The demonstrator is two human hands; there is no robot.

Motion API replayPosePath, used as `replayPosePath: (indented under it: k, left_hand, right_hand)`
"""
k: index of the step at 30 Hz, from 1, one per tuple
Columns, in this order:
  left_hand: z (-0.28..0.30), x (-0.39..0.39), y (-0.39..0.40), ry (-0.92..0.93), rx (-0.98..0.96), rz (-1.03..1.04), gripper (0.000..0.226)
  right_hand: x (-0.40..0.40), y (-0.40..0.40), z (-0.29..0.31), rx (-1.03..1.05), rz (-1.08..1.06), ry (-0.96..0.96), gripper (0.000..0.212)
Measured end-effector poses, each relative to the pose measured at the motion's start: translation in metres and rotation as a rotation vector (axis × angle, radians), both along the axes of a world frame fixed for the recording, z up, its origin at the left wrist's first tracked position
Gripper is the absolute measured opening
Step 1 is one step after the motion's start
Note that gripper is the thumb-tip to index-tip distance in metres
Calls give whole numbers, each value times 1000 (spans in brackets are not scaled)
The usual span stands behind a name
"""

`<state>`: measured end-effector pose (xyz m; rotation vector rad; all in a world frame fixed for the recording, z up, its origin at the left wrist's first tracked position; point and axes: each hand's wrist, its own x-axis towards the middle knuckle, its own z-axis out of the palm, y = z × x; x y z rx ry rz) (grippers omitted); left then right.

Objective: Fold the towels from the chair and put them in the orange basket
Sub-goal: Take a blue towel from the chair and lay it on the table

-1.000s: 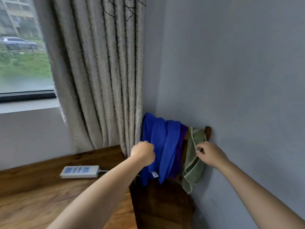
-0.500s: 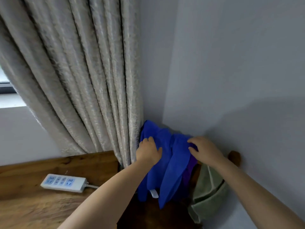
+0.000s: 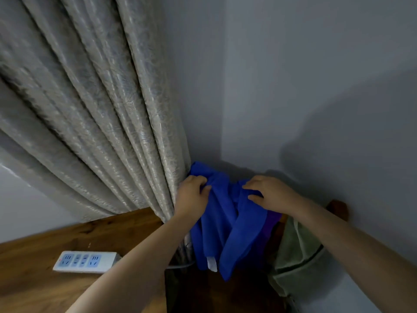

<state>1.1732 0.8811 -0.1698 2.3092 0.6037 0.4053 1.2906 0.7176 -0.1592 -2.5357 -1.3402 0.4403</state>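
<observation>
Both hands are on the blue towel [image 3: 228,220], which hangs over the back of a wooden chair [image 3: 337,207] in the corner of the room. The left hand [image 3: 191,198] pinches a fold of the blue cloth at its upper left edge, fingers curled around the fabric right beside the grey curtain [image 3: 94,109]. The right hand [image 3: 269,193] lies on the upper right part of the same towel with fingers bent and pressing into the cloth; whether it has actually closed on a fold cannot be told. A white label [image 3: 211,264] dangles from the towel's lower edge. A purple towel [image 3: 272,224] peeks out just behind the blue one, and a pale green towel [image 3: 295,256] hangs beside it, towards the wall. To the left, a white power strip [image 3: 86,262] lies on the wooden desk [image 3: 45,288]
</observation>
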Motion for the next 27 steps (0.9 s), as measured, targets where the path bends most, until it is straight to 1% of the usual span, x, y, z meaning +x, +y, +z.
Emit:
replayPosePath:
  k: [2,4,7,8,10,12,14,16,18,19,21,24,25,27]
  left_hand:
    - [10,-10,4,-63,-94,-30,8]
    - [25,-21,10,-125,-123,-58,10]
    - [48,-41,20,-216,-33,-67,23]
    - [54,-50,23,-231,13,-90,24]
    - [61,-59,23,-215,104,-154,14]
    - [61,-67,17,-200,131,-161,15]
    - [59,-73,10,-189,64,-121,23]
    - [56,-75,6,-165,-67,-65,27]
    - [54,-76,4,-157,-184,-20,26]
    - [52,-77,3,-156,-224,-9,26]
    - [53,-78,-1,-162,-265,5,27]
    - [58,-81,-4,-157,-273,30,28]
    - [59,-80,-4,-158,-281,42,28]
    - [64,-86,-1,-172,-307,77,27]
  right_hand:
    - [0,3,1,-30,10,-12,41]
    - [1,3,1,-36,13,-11,40]
    - [2,2,2,-20,5,17,39]
    - [0,3,2,-24,14,18,38]
    - [-1,6,2,-53,27,1,37]
    - [-5,9,2,-66,25,-4,37]
    - [-9,6,3,-48,7,10,39]
    - [-13,0,4,-26,3,20,48]
    - [-18,-6,4,-62,24,-62,61]
    - [-22,-7,3,-96,55,-136,60]
    - [-26,-6,0,-127,118,-281,46]
    - [-21,0,1,28,99,-364,24]
    - [-19,-1,7,59,67,-399,21]
    - [-17,-2,22,212,13,-511,19]
